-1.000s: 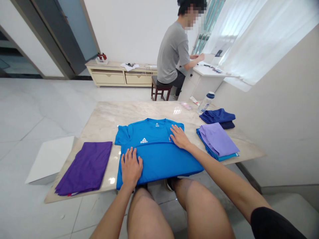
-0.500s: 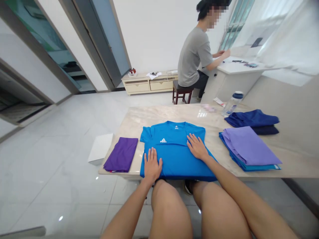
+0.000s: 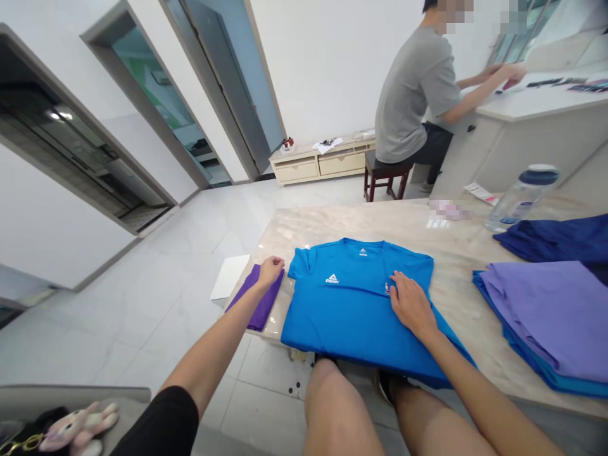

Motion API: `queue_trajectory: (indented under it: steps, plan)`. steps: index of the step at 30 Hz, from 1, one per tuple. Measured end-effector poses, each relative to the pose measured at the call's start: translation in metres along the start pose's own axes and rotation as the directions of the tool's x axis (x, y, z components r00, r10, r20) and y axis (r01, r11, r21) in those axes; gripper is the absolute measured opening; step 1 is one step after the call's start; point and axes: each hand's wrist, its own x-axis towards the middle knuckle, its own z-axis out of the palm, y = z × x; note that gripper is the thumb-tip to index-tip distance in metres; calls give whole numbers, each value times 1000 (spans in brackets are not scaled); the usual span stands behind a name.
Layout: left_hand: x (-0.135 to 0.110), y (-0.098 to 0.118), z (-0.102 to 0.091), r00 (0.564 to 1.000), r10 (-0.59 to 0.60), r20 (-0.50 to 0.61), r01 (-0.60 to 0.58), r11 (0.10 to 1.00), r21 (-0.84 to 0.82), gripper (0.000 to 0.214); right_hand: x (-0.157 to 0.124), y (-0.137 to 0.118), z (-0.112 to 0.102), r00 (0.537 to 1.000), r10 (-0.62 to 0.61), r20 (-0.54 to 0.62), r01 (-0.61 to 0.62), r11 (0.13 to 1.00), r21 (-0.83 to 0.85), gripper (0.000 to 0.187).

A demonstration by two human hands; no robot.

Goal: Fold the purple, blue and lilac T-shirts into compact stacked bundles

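Note:
A blue T-shirt (image 3: 346, 316) lies spread on the table with its collar away from me and its lower edge hanging over the near side. My right hand (image 3: 412, 307) rests flat on its right chest, fingers stretched out beside a small badge. To the left lies a folded purple garment (image 3: 261, 310). Over its far right corner is my left hand (image 3: 270, 271), the fingers curled together at the edge. Whether cloth is between those fingers is hidden.
On the right of the marble-look table (image 3: 332, 218) are a stack topped by a lilac garment (image 3: 546, 310), a dark blue garment (image 3: 560, 240) and a clear bottle (image 3: 522, 196). A white box (image 3: 230, 275) is beyond the left edge. A person in grey (image 3: 413, 95) sits behind.
My left hand has left the blue T-shirt and moved left and away from me to the purple garment, its fingers curling. My right hand stays on the shirt. The view has turned left.

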Motion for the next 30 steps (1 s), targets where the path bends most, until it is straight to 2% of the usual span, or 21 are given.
queue_trajectory:
  steps: [3,6,9,11,14,18,22,26,30]
  plan:
    - [33,10,26,996,-83,-19,84,994,74,27,0,-6,-4,1000,25,19,-25,1000,18,53]
    - [56,21,54,994,-109,-13,109,983,151,34,3,-14,-10,995,60,74,-64,997,51,52]
    - [68,29,75,994,-112,8,108,974,200,34,6,-19,-15,994,74,79,-79,995,59,50]
    - [70,31,81,993,-116,26,108,970,217,31,6,-20,-16,997,62,37,-63,997,48,46]
    - [64,31,75,994,-107,17,101,971,215,26,4,-20,-13,999,24,-29,-24,999,21,41]
    - [49,28,50,992,-101,-71,114,972,205,18,3,-19,-10,998,-3,-66,3,1000,2,37]
    - [31,32,29,986,-108,-125,134,966,220,23,4,-19,-11,998,15,-68,-15,1000,4,37]
    - [17,48,18,988,-73,-139,107,962,250,24,4,-21,-13,998,19,-56,-18,1000,6,38]
    - [8,76,20,992,55,-115,-21,961,276,19,4,-21,-12,998,13,-65,-13,1000,-2,37]
